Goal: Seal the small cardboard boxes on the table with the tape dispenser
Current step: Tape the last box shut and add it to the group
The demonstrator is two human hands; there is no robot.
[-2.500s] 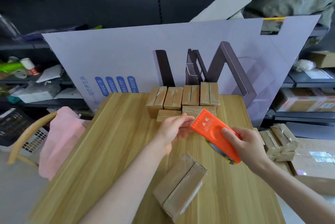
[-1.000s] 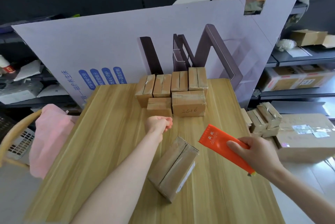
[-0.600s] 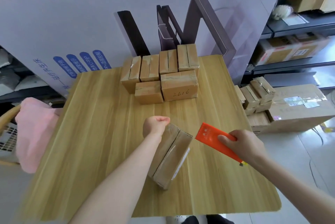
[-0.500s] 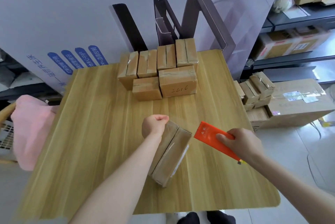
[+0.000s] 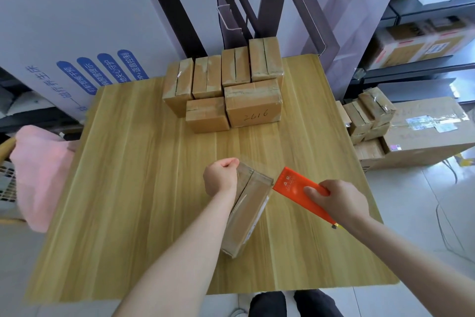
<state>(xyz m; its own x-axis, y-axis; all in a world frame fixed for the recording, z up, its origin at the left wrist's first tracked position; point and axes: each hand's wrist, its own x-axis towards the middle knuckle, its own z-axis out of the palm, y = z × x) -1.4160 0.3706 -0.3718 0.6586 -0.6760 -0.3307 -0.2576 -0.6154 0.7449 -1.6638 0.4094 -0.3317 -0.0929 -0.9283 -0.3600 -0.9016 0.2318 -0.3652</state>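
Task thing: small brown cardboard box, oblong, wrapped glossy in clear tape, centre seam showing along the top. It lies flat on the pale wood-grain bench, toward 6 o'clock of bench centre, long axis running about 1 to 7 o'clock.

Room, left to right: pink cloth hangs just off the bench edge at 9 o'clock. Bare wood runs from there to the box, and more lies between the box and the stack of taped brown boxes at 12 o'clock, which sits well apart from it. The front right box of the stack bears "2616" in pen. The near bench edge is close behind the box's 7 o'clock end. Off the 3 o'clock edge, more small taped boxes sit on a large carton on the floor.

Left grip: fingers curled into a fist, set against the box's 11 o'clock corner; nothing visible inside the fist.

Right grip: wrapped round the flat orange tape dispenser, thumb on top. The dispenser's front edge meets the box's 1 o'clock corner; contact or a hair's gap, cannot tell.
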